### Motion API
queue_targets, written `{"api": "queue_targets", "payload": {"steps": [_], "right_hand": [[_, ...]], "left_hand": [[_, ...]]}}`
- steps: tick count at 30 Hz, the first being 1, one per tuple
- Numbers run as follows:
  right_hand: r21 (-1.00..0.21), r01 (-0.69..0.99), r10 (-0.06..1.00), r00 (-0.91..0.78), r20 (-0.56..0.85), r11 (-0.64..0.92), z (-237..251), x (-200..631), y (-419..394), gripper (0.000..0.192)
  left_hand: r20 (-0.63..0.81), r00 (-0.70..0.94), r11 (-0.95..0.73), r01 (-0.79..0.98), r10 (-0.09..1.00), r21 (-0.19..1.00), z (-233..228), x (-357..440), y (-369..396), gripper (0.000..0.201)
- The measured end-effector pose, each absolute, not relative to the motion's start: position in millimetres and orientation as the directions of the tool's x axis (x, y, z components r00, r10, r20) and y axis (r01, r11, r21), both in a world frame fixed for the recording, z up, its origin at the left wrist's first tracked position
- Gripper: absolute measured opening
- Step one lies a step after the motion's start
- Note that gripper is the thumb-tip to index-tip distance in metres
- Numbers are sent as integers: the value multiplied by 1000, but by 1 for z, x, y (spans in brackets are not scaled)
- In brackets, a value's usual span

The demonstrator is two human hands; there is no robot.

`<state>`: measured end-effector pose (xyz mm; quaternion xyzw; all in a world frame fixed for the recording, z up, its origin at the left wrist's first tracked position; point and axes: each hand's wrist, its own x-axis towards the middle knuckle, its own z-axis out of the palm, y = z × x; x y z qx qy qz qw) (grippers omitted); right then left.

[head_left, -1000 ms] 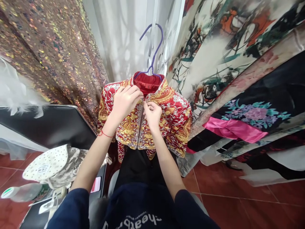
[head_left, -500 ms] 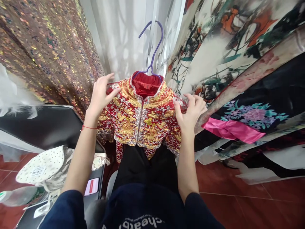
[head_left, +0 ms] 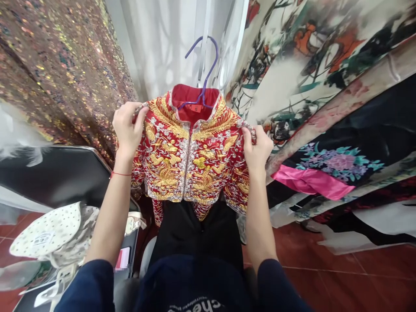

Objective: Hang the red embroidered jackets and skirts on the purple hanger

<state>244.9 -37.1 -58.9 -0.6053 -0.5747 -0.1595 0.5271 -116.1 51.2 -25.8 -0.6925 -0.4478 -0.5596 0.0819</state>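
A red jacket (head_left: 175,156) with gold and silver embroidery faces me, its front joined down the middle and its stand collar showing a red lining and a small label. Inside its neck sits a purple hanger (head_left: 212,65), the hook pointing up. At the jacket's left shoulder in view, my left hand (head_left: 128,128) pinches the fabric between thumb and fingers. My right hand (head_left: 258,147) pinches the opposite shoulder in the same way. Below the hem lie my lap and black trousers (head_left: 195,236); the jacket's lower sleeves hang beside them.
To the left stands a black chair (head_left: 58,173) bearing a dotted cloth bag (head_left: 48,234), a phone (head_left: 122,259) and a clear bottle (head_left: 19,276). A sequined cloth (head_left: 65,65) hangs behind it. Printed garments (head_left: 292,65) and a pink sash (head_left: 312,182) hang on the right.
Both hands have closed on the jacket's shoulders, where the fingers were more spread before. The jacket has risen slightly toward me and its collar stands more open. The hanger sits deeper in the neck.
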Motion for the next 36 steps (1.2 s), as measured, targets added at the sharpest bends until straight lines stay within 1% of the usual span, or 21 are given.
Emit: {"api": "queue_targets", "payload": {"steps": [3, 5, 7, 9, 14, 21, 24, 29, 36], "right_hand": [[-530, 804, 619, 278, 735, 268, -61, 248, -30, 45], [-565, 767, 664, 255, 703, 303, -69, 251, -28, 45], [-582, 752, 671, 261, 694, 310, -76, 255, -28, 47], [-580, 761, 655, 284, 701, 291, -80, 258, -32, 49], [-520, 821, 603, 297, 740, 234, -80, 261, -46, 48], [-536, 785, 592, 282, 755, 310, -80, 265, -44, 46], [-552, 768, 601, 283, 748, 326, -82, 268, -37, 48], [-560, 761, 594, 296, 748, 327, -85, 268, -37, 47], [-561, 770, 574, 321, 753, 306, -86, 264, -42, 46]], "left_hand": [[751, 56, -588, 661, 658, 466, -32, -116, 59, 35], [731, 63, -580, 657, 680, 482, -40, -115, 59, 34], [748, 21, -554, 686, 663, 472, -47, -112, 55, 35], [767, -31, -519, 718, 641, 464, -51, -109, 46, 38], [788, -139, -477, 729, 599, 491, -54, -102, 25, 47], [813, -219, -438, 752, 539, 493, -63, -93, 13, 42], [815, -236, -434, 750, 529, 499, -65, -90, 15, 41], [829, -216, -434, 768, 517, 471, -65, -89, 18, 42], [810, -218, -467, 724, 544, 508, -70, -95, 26, 43]]}}
